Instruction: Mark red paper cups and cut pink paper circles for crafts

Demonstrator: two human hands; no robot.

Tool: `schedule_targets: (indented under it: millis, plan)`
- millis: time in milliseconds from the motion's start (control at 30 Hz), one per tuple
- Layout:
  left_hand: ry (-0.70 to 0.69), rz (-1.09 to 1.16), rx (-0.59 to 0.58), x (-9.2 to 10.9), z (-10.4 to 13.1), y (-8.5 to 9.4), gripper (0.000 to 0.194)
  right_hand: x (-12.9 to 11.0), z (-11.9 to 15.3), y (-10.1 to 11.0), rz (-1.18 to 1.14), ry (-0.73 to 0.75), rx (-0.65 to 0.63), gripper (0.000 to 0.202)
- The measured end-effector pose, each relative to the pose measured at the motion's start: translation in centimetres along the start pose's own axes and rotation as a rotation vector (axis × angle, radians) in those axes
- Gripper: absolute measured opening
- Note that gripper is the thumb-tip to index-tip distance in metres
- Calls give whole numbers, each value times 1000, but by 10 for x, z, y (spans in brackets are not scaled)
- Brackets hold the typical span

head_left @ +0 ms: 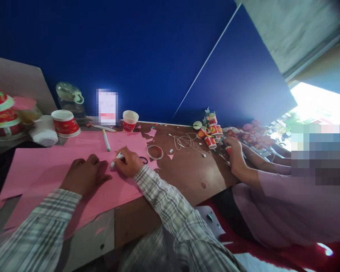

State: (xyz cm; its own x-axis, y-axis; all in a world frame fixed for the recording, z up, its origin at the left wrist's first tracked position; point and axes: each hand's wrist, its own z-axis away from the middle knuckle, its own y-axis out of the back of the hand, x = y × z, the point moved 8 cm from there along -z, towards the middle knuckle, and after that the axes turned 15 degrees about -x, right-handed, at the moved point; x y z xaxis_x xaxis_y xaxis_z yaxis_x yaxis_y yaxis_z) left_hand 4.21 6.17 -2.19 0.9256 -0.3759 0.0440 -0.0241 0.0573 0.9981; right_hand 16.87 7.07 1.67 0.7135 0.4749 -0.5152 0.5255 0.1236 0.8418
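Observation:
Pink paper sheets [48,162] lie spread across the table in front of me. My left hand [86,175] rests palm down on the paper, fingers stretched out and somewhat apart. Just to its right, my right hand [129,162] grips a white marker-like tube [113,163], its lower end close to or on the paper; I cannot tell whether it touches. A dark loop like a scissors handle [144,160] shows beside my right wrist. Beyond the hands, a white marker with a green end [106,140] lies on the paper.
Red paper cups [65,124] and a clear bottle [70,100] stand at the back left, with another cup [130,121] mid-back. A tape roll [155,152], earphones [184,141] and paper scraps lie rightward. At right, a co-worker's hands [232,145] are by a small-cup stack [211,130].

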Motion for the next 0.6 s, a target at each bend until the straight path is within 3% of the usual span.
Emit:
schedule_targets:
  millis: [200,300,467,600]
  plan:
    - [14,-10,-54,1,-2,-1,52,5,-3,0,50,-60,42,20]
    - [13,-11,-45,2,-2,0,50,0,-3,-4,-8,4,-15,19]
    - [6,-12,-39,3,-1,1,51,5,-1,-2,46,-94,-12,20]
    - [9,-6,-41,3,0,2,49,0,-1,-8,-10,-27,-95,18]
